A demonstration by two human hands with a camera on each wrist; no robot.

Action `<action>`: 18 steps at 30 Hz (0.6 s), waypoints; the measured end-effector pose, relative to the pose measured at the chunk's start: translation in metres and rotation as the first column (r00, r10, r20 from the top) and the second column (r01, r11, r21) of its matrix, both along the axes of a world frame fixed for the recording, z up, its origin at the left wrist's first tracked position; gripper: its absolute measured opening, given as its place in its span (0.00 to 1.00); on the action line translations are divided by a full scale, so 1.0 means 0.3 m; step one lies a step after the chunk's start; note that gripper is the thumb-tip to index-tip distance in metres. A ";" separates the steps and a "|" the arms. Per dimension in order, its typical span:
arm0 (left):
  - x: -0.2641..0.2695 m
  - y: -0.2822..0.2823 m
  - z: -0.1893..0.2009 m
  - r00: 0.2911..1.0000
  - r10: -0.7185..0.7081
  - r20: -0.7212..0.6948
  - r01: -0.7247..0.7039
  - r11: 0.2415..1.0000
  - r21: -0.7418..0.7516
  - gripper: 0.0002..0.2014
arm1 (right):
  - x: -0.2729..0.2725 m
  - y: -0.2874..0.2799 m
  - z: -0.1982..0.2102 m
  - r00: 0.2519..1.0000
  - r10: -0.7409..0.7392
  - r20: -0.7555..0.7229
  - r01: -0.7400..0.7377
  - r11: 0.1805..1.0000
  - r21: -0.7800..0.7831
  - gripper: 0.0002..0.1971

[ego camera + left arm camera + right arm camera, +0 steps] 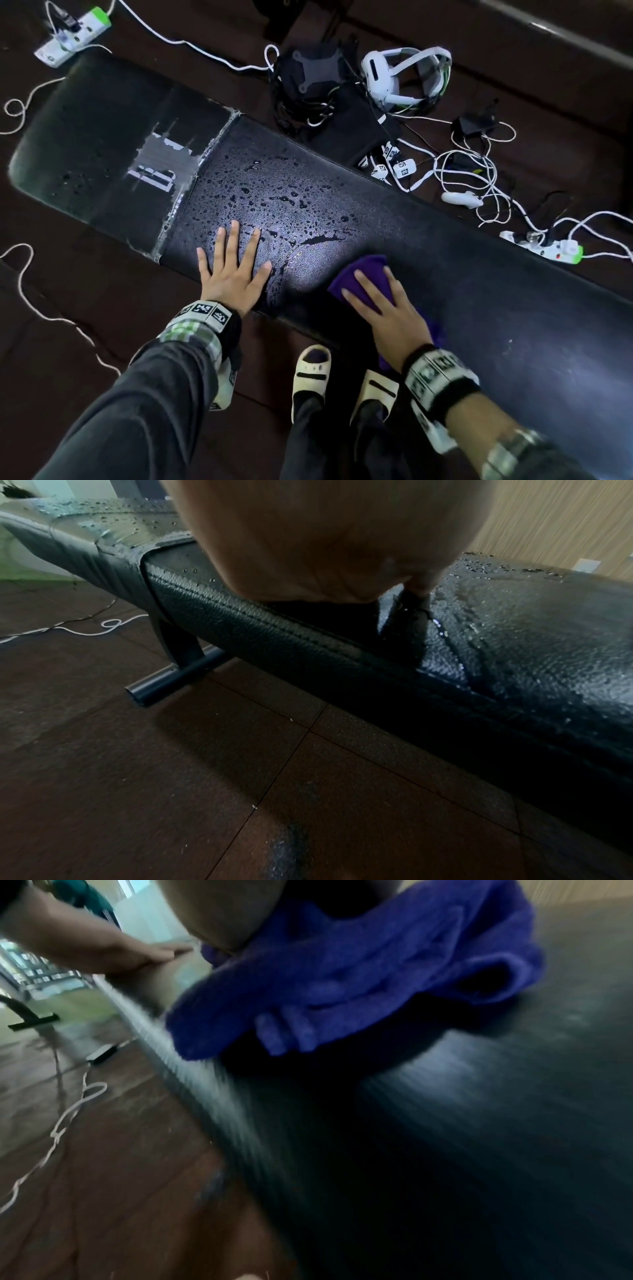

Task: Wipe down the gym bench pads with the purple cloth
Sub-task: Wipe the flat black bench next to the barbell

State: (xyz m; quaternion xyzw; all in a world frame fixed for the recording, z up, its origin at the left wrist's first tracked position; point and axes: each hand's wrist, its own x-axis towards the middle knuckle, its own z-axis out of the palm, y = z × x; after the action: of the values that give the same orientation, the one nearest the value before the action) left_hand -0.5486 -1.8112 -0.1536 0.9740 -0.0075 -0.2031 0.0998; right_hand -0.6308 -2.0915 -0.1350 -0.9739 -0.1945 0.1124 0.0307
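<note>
Main bench pad (pixel 445 274): rt side looks dry, droplets (pixel 274 195) left mid pad; smaller pad (pixel 85 130) prob. unwiped. Purple cloth (pixel 363 274) pressed under flat right hand (pixel 387 308); left hand (pixel 233 267) laid flat, fingers spread, nothing held.

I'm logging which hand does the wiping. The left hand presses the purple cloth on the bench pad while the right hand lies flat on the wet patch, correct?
The hands are swapped. In the head view the right hand presses the purple cloth on the bench pad, fingers straight, while the left hand lies flat on the wet patch.
</note>
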 end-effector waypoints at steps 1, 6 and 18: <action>0.000 0.001 -0.001 1.000 0.000 0.007 0.000 1.000 0.002 0.35 | 0.049 0.051 0.007 1.000 -0.022 -0.006 0.022 1.000 0.011 0.37; -0.006 0.004 -0.005 1.000 0.000 0.029 0.000 1.000 -0.003 0.36 | 0.074 0.247 -0.007 0.983 0.183 -0.034 -0.181 0.982 0.051 0.34; 0.025 0.017 0.016 0.986 0.029 0.166 -0.022 0.999 -0.046 0.32 | -0.001 -0.052 -0.011 0.994 0.107 -0.010 -0.103 0.978 0.181 0.39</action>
State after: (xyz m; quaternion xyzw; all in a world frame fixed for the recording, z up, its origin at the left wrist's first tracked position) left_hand -0.5412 -1.8062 -0.1488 0.9852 -0.0077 -0.1194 0.1229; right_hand -0.6311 -2.1070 -0.1383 -0.9544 -0.2548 0.1053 0.1148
